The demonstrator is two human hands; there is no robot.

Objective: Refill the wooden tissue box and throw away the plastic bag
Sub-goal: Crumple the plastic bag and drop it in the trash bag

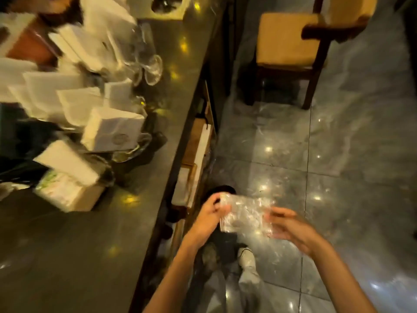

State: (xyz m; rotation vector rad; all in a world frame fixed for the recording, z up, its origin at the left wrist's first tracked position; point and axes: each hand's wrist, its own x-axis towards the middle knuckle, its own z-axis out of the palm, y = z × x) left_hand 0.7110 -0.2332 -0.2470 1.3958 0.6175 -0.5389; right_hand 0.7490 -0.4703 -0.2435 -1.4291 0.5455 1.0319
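A crumpled clear plastic bag (244,213) is stretched between my two hands, low over the floor and just right of the counter's edge. My left hand (211,219) pinches its left end. My right hand (291,228) holds its right end with fingers curled around it. On the dark counter (94,233) at the left lies a wooden tissue box (74,195) with white tissues on top. The picture is blurred, so finer detail of the box is unclear.
Several white tissue packs (112,129) and clear glasses (146,62) crowd the counter's far left. A wooden chair with a yellow cushion (291,39) stands on the glossy tiled floor (349,177) at the top right. My legs and a shoe (246,258) show below the hands.
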